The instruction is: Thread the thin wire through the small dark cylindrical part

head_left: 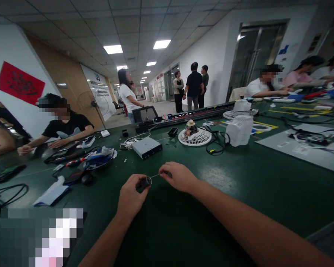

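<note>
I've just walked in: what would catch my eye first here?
Probably the left hand and right hand in the lower middle, one gripping a small dark round part, the other pinching a thin rod beside it. Beyond them on the green table sit a grey box and a round white grille. A bright red poster stands out on the left wall.

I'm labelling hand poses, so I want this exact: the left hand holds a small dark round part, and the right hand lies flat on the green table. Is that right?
Not quite: the right hand isn't lying flat; the head view shows it pinching a thin rod-like piece. The left hand does hold the small dark round part.
</note>
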A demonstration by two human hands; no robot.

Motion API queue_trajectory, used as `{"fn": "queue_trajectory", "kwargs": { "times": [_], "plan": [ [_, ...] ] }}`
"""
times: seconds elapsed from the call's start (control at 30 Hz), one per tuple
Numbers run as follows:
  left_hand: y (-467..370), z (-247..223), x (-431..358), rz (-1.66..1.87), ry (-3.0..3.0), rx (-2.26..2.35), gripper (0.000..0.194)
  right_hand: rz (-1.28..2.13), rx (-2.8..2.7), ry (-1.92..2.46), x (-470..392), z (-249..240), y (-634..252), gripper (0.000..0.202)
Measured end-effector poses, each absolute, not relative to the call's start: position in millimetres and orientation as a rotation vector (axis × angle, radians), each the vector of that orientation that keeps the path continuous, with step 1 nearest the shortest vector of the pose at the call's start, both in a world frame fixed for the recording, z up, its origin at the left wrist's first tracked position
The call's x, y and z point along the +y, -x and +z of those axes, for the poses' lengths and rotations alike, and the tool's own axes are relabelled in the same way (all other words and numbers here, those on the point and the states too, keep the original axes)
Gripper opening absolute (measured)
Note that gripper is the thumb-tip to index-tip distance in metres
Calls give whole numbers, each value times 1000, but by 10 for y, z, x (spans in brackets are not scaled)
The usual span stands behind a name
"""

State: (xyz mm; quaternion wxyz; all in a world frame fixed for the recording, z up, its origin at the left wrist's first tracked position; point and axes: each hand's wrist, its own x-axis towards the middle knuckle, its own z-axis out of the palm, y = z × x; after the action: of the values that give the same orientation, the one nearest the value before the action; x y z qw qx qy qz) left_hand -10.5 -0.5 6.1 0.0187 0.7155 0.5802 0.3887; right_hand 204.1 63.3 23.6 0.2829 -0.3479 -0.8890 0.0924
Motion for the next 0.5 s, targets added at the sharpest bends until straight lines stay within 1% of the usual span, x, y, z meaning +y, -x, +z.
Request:
{"fn": "queue_trajectory", "kwargs": {
  "times": [0.13, 0.23, 0.4, 0.5],
  "plan": [
    [102, 63, -6, 1245, -2260, 1791, 21, 188, -2410, 947, 617, 259, -2049, 14],
    [108, 69, -7, 1231, -2266, 1779, 21, 235, -2430, 865, 609, 271, -2059, 14],
    [109, 63, -11, 1194, -2268, 1763, 22, 193, -2381, 957, 605, 276, -2055, 15],
    [106, 59, -15, 1191, -2266, 1763, 23, 245, -2424, 910, 599, 285, -2053, 13]
  ]
}}
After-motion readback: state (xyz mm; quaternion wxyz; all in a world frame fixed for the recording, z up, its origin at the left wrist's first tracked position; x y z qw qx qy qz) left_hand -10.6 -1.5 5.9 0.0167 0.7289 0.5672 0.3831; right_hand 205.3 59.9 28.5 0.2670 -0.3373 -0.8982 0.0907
